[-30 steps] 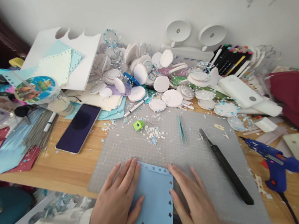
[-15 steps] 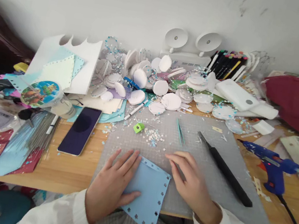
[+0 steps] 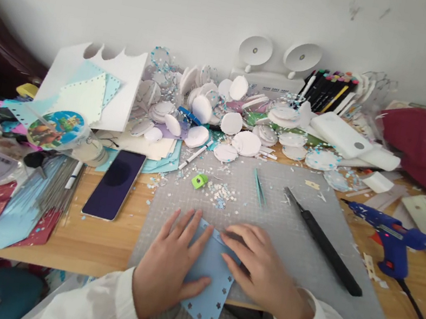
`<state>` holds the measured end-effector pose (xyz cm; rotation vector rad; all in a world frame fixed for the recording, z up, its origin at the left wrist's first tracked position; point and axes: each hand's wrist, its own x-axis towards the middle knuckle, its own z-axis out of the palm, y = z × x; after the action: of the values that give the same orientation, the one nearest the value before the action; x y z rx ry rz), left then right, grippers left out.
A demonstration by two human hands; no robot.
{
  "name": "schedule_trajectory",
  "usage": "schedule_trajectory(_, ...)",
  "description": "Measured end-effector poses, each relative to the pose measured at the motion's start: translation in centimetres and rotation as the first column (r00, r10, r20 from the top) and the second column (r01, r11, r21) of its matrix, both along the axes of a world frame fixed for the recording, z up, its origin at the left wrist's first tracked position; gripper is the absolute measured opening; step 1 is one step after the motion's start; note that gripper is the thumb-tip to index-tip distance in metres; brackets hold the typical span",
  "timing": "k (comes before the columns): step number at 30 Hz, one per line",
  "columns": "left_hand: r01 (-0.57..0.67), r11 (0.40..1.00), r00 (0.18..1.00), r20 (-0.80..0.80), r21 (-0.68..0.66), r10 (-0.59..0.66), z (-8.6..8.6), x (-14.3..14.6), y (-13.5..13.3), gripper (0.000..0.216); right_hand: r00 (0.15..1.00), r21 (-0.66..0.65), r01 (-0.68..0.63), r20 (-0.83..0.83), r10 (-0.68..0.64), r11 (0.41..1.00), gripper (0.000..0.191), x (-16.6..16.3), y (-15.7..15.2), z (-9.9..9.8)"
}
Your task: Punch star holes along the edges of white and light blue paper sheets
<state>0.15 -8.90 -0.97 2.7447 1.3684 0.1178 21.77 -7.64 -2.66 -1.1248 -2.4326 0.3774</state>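
Observation:
A light blue sheet of paper (image 3: 212,280) with flower-shaped holes along its edges lies at the front of the grey cutting mat (image 3: 286,233), its lower corner hanging past the table edge. A narrow fold runs along its top edge. My left hand (image 3: 174,262) lies flat on the paper's left part, fingers spread. Over the upper right corner rests my right hand (image 3: 253,260), fingertips on the folded edge, thumb apart from the fingers. Beyond the hands are a green craft punch (image 3: 199,181), small paper flower cut-outs (image 3: 221,195) and teal tweezers (image 3: 259,188).
A black-handled cutting tool (image 3: 328,251) and a blue glue gun (image 3: 390,232) lie to the right. On the left are a phone (image 3: 114,184), a clear cup (image 3: 93,152) and wire stems (image 3: 60,182). White discs (image 3: 246,143) pile up along the back, near markers (image 3: 330,92).
My right hand has moved left onto the paper's upper right corner. My left hand has shifted slightly right, still flat on the sheet. The camera view has tilted a little.

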Motion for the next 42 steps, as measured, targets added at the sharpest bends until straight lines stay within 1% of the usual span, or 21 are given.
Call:
schedule_trajectory(3, -0.094, 0.993, 0.996, 0.014, 0.07, 0.093, -0.7, 1.6, -0.8, 0.079, 0.999, 0.046, 0.012, 0.045, -0.014, 0.999, 0.032, -0.1, 0.0, -0.1)
schedule_trajectory(5, -0.131, 0.987, 0.991, 0.024, 0.094, 0.129, -1.0, 2.2, -1.1, 0.08, 0.998, 0.074, 0.019, 0.053, -0.023, 0.997, 0.031, -0.2, 0.0, 0.0)
schedule_trajectory(7, -0.144, 0.984, 0.989, 0.029, 0.107, 0.142, -1.1, 2.2, -1.2, 0.077, 0.999, 0.088, 0.026, 0.037, -0.029, 0.996, 0.027, -0.2, 0.0, 0.1)
schedule_trajectory(10, -0.137, 0.983, 0.991, 0.027, 0.12, 0.135, -0.9, 1.6, -1.1, 0.069, 0.999, 0.073, 0.046, -0.007, -0.046, 0.996, 0.02, 0.2, -0.2, 0.4)
schedule_trajectory(13, -0.126, 0.985, 0.992, 0.022, 0.119, 0.125, -0.8, 1.0, -0.8, 0.064, 0.997, 0.041, 0.075, -0.031, -0.073, 0.996, 0.016, 1.2, -0.8, 0.4)
schedule_trajectory(17, -0.105, 0.99, 0.994, 0.037, 0.091, 0.102, -0.8, 0.4, -0.3, 0.066, 0.994, 0.02, 0.109, -0.019, -0.109, 0.994, 0.019, 2.4, -2.3, 0.1)
schedule_trajectory(20, -0.056, 0.998, 0.998, 0.039, 0.038, 0.055, -0.7, 0.0, 0.2, 0.065, 0.993, 0.004, 0.109, -0.042, -0.109, 0.994, 0.025, 2.0, -3.8, 0.0)
schedule_trajectory(23, -0.039, 0.999, 0.999, 0.037, -0.007, 0.04, -0.5, 0.0, 0.5, 0.065, 0.996, -0.031, 0.068, -0.048, -0.069, 0.997, 0.027, 0.9, -4.8, 0.1)
schedule_trajectory(25, -0.055, 0.998, 0.997, 0.046, -0.018, 0.055, -0.6, 0.2, 0.3, 0.07, 0.998, -0.02, 0.044, -0.034, -0.045, 0.999, 0.025, 0.9, -4.8, 0.3)
schedule_trajectory(26, -0.063, 0.998, 0.997, 0.05, -0.021, 0.064, -0.6, 0.4, 0.2, 0.072, 0.999, 0.008, 0.047, -0.026, -0.047, 0.999, 0.024, 1.3, -4.6, 0.5)
schedule_trajectory(27, -0.068, 0.997, 0.996, 0.052, -0.023, 0.069, -0.7, 0.5, 0.1, 0.073, 0.997, 0.059, 0.078, -0.029, -0.076, 0.995, 0.022, 2.0, -4.1, 0.6)
schedule_trajectory(28, -0.071, 0.997, 0.996, 0.052, -0.026, 0.072, -0.8, 0.6, 0.1, 0.074, 0.987, 0.131, 0.16, -0.046, -0.155, 0.978, 0.022, 2.9, -3.6, 0.7)
schedule_trajectory(29, -0.075, 0.997, 0.996, 0.052, -0.026, 0.076, -0.9, 0.7, 0.0, 0.073, 0.965, 0.191, 0.263, -0.05, -0.258, 0.946, 0.022, 4.1, -2.9, 0.9)
schedule_trajectory(30, -0.075, 0.997, 0.996, 0.052, -0.024, 0.076, -0.9, 0.7, -0.1, 0.072, 0.927, 0.227, 0.371, -0.034, -0.374, 0.901, 0.022, 5.3, -2.3, 1.0)
schedule_trajectory(32, -0.076, 0.997, 0.995, 0.061, -0.004, 0.077, -1.1, 0.6, -0.2, 0.069, 0.81, 0.293, 0.56, 0.001, -0.586, 0.775, 0.026, 7.7, -1.0, 1.1)
schedule_trajectory(34, -0.056, 0.998, 0.995, 0.089, 0.038, 0.053, -1.4, 0.6, -0.3, 0.061, 0.688, 0.347, 0.641, 0.137, -0.713, 0.685, 0.033, 9.5, -0.1, 1.0)
schedule_trajectory(35, -0.037, 0.997, 0.993, 0.112, 0.068, 0.029, -1.5, 0.6, -0.4, 0.055, 0.635, 0.362, 0.651, 0.223, -0.74, 0.667, 0.036, 10.1, 0.2, 0.8)
schedule_trajectory(37, -0.001, 0.991, 0.986, 0.167, 0.13, -0.021, -2.0, 0.5, -0.6, 0.044, 0.573, 0.354, 0.649, 0.353, -0.739, 0.673, 0.036, 10.8, 0.7, 0.3)
schedule_trajectory(38, 0.007, 0.988, 0.98, 0.193, 0.154, -0.037, -2.1, 0.5, -0.7, 0.04, 0.564, 0.338, 0.647, 0.392, -0.727, 0.684, 0.035, 11.0, 0.9, 0.0)
schedule_trajectory(40, 0.003, 0.985, 0.972, 0.229, 0.171, -0.042, -2.4, 0.5, -0.8, 0.038, 0.588, 0.298, 0.642, 0.401, -0.703, 0.707, 0.031, 11.1, 1.2, -0.5)
schedule_trajectory(42, -0.003, 0.988, 0.969, 0.245, 0.152, -0.034, -2.3, 0.5, -0.9, 0.039, 0.649, 0.264, 0.629, 0.34, -0.681, 0.731, 0.03, 11.2, 1.3, -0.6)
